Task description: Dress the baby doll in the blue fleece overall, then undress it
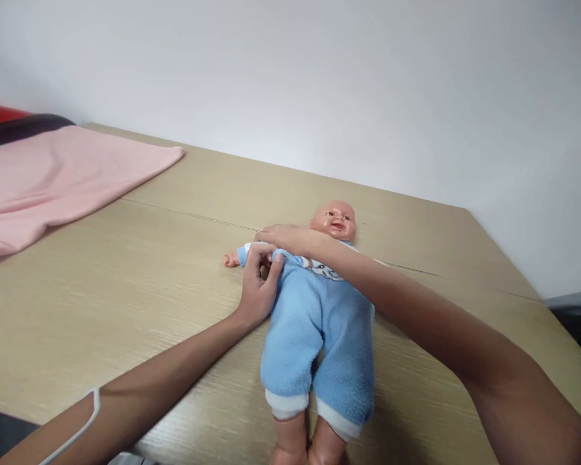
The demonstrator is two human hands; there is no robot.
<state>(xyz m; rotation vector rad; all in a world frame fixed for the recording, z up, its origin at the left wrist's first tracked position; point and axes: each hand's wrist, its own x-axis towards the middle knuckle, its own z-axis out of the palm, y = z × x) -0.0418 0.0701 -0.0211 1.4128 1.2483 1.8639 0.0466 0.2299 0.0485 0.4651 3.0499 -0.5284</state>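
A baby doll [337,221] lies on its back on the wooden table [126,284], head toward the wall, dressed in a light blue fleece suit [319,329] with white cuffs. My left hand [259,284] pinches the suit's fabric at the doll's shoulder, next to its outstretched arm [232,259]. My right hand [285,237] reaches across the doll's chest and grips the same sleeve area at the shoulder. Both hands are closed on the fabric. The doll's bare legs stick out at the bottom edge.
A pink blanket [53,181] is spread over the table's far left, with dark and red cloth behind it. A white wall runs along the back edge. The table's right edge drops to a dark floor area [578,323]. A thin white cord crosses my left forearm.
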